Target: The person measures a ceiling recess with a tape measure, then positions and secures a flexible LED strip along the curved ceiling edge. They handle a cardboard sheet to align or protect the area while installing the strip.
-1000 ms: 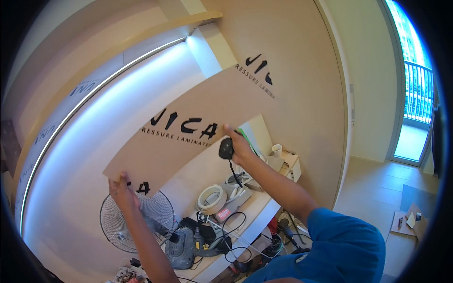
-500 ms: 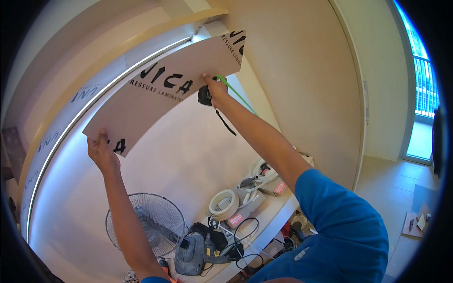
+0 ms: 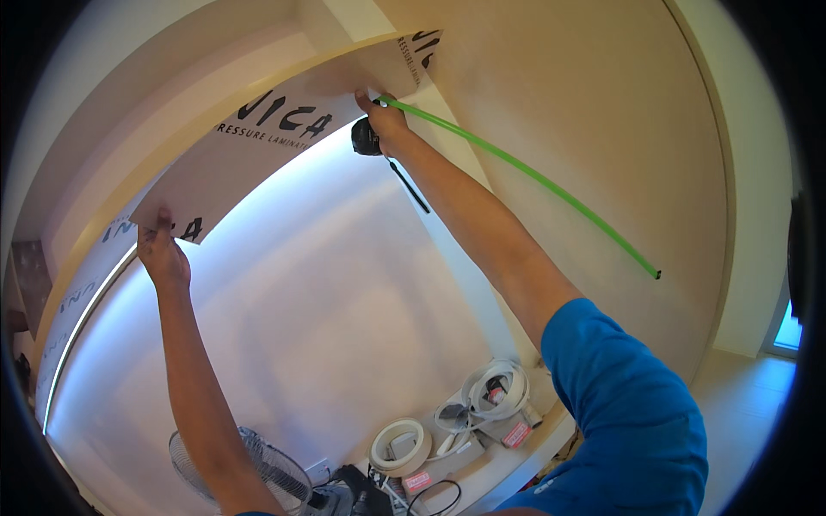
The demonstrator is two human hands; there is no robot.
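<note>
Both my arms reach up to a pale laminate sheet (image 3: 206,172) with black printing, raised against the underside of a curved wooden shelf (image 3: 112,202). My left hand (image 3: 163,254) grips the sheet's lower left end, thumb on its face and fingers partly hidden. My right hand (image 3: 383,120) is at the sheet's right part, closed round a black tape measure (image 3: 366,138) with a dangling strap. A long green tape blade (image 3: 516,163) sticks out from there, sloping down to the right across the beige panel. Behind the sheet, the light strip (image 3: 86,325) is partly covered.
Below, a counter (image 3: 516,469) holds rolls of edging (image 3: 400,443), coiled white cable (image 3: 486,396), small boxes and dark tools, beside a mesh fan (image 3: 275,477). A tall beige panel (image 3: 602,103) stands at right, with tiled floor (image 3: 740,404) and a glass door's edge beyond.
Both hands have risen with the sheet, which now sits up against the shelf underside over the light. The green blade now stretches much farther out to the right.
</note>
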